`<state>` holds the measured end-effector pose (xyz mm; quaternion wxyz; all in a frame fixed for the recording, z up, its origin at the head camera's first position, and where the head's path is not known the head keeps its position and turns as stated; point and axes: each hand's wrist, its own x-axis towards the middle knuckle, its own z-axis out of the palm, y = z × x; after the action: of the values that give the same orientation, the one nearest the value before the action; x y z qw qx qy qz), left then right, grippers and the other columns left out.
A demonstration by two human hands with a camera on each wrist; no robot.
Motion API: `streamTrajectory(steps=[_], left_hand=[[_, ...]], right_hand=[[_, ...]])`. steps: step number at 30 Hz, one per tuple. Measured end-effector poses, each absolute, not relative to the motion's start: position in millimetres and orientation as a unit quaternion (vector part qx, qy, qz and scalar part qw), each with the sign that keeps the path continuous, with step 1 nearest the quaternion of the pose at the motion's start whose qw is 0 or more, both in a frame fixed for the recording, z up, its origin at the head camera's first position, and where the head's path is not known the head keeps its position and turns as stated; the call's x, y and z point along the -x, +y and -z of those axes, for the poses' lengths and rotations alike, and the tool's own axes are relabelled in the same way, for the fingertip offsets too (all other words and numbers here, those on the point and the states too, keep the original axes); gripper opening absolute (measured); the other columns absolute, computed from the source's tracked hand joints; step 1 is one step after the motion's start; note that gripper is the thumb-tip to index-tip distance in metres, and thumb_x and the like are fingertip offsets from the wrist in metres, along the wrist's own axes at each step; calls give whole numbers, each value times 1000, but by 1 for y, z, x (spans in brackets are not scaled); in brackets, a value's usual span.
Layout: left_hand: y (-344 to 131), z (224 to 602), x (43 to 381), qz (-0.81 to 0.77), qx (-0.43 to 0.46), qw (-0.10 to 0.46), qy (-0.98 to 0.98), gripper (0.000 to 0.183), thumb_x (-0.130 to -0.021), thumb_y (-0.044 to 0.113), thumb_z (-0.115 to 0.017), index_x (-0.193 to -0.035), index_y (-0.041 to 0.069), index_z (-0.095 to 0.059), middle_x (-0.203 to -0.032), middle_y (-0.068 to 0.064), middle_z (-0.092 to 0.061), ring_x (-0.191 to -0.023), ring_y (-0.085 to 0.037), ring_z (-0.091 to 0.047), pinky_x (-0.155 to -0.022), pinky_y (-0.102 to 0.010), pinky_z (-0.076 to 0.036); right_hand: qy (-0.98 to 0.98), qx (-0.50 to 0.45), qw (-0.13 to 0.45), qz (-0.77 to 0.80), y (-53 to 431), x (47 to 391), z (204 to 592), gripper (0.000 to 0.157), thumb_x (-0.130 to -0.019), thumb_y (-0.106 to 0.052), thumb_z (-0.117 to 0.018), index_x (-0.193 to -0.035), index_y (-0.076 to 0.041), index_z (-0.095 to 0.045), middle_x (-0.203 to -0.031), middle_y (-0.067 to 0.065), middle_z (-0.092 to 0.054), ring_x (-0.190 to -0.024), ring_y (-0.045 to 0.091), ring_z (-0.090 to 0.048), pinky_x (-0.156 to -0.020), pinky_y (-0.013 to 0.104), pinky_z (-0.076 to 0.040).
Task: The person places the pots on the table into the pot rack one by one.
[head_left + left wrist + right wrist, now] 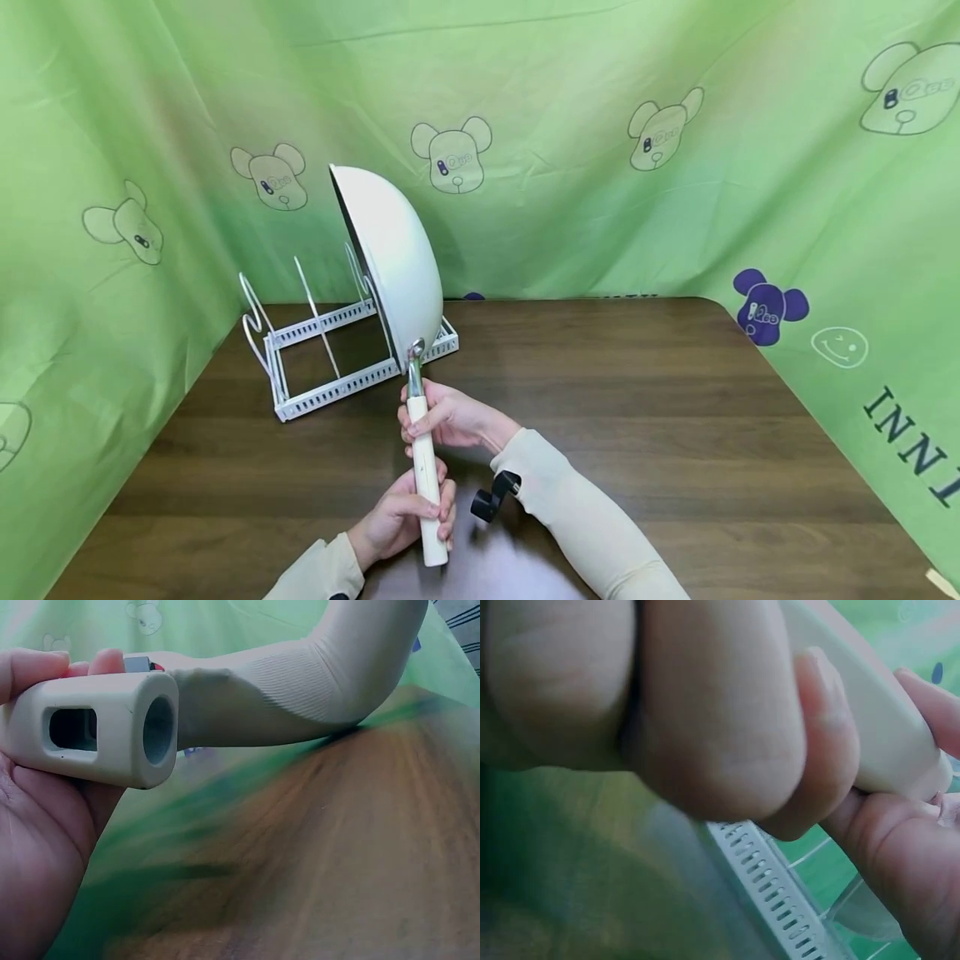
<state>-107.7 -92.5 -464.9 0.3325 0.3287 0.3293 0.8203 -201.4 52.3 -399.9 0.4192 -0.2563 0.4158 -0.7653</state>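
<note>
A white pan (401, 250) with a deep rounded body is held on its side, its dark inner face turned left. Both hands grip its long cream handle. My right hand (453, 417) holds it close to the metal neck, while my left hand (408, 512) grips it near the free end. In the left wrist view the handle end (97, 727) shows a hanging slot and a round opening. Behind and left of the pan stands a white metal rack (333, 387) with slotted rails and wire dividers. From the head view I cannot tell whether the pan touches the rack.
The rack stands on a dark wood-grain table (637, 400). A green curtain (555, 167) printed with bear heads hangs behind and along both sides. A black strap piece (495, 496) sits at the right wrist.
</note>
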Motion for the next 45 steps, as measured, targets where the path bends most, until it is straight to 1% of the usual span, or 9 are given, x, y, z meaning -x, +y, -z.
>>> streamTrajectory(steps=[6, 18, 24, 28, 33, 36, 39, 43, 45], left_hand=[[-91, 466, 117, -817, -342, 319, 337, 32, -85, -7, -40, -108, 14, -38, -87, 4, -57, -75, -11, -61, -73, -32, -56], [-92, 466, 124, -823, -330, 316, 337, 33, -83, -7, -41, -109, 15, -40, -88, 4, -59, -75, -12, -61, -74, -32, -55], [-93, 466, 127, -827, -325, 321, 329, 31, -84, -4, -44, -109, 15, -41, -87, 4, -59, -76, -11, -61, -74, -32, -55], [-93, 467, 127, -831, -320, 323, 321, 30, -86, -2, -46, -110, 16, -42, -87, 4, -59, -76, -11, -60, -74, -31, -55], [-95, 465, 127, -833, -318, 326, 314, 30, -86, -1, -46, -111, 16, -43, -87, 4, -60, -76, -11, -61, -74, -31, -54], [-98, 464, 127, -831, -320, 332, 310, 30, -87, -1, -45, -112, 16, -42, -88, 4, -59, -77, -11, -61, -75, -31, -54], [-99, 463, 128, -829, -322, 336, 311, 30, -88, -2, -45, -112, 15, -41, -89, 4, -59, -78, -11, -61, -76, -31, -54], [-99, 463, 130, -829, -323, 338, 308, 30, -89, -2, -44, -113, 15, -42, -90, 3, -59, -79, -11, -62, -77, -31, -54], [-99, 463, 131, -830, -322, 337, 306, 30, -89, -2, -44, -114, 15, -42, -91, 3, -59, -80, -12, -62, -78, -31, -54]], right_hand=[[427, 265, 413, 760, 52, 208, 395, 45, -82, 25, -36, -108, -12, -38, -80, 2, -57, -71, 18, -56, -71, 34, -55], [426, 252, 420, 761, 51, 219, 397, 43, -81, 26, -34, -104, -11, -40, -78, 2, -57, -69, 17, -56, -70, 34, -55], [428, 239, 424, 762, 49, 222, 399, 42, -82, 24, -35, -104, -12, -42, -78, 3, -57, -69, 17, -57, -71, 34, -55], [427, 235, 427, 762, 47, 224, 400, 40, -83, 23, -35, -103, -11, -42, -78, 3, -57, -69, 16, -58, -71, 34, -56], [428, 239, 422, 763, 45, 222, 400, 38, -85, 22, -35, -106, -10, -41, -78, 3, -58, -70, 16, -59, -71, 33, -56], [426, 234, 412, 771, 44, 220, 399, 36, -87, 20, -40, -108, -9, -42, -80, 5, -58, -71, 16, -60, -71, 33, -57], [423, 229, 403, 779, 43, 217, 399, 35, -89, 19, -41, -112, -8, -41, -81, 6, -58, -72, 16, -61, -72, 33, -57], [429, 221, 386, 786, 44, 214, 401, 36, -93, 17, -34, -117, -9, -40, -86, 5, -61, -75, 15, -63, -74, 32, -56], [434, 216, 378, 789, 45, 213, 403, 35, -96, 15, -33, -120, -9, -41, -89, 5, -62, -77, 15, -64, -75, 31, -56]])
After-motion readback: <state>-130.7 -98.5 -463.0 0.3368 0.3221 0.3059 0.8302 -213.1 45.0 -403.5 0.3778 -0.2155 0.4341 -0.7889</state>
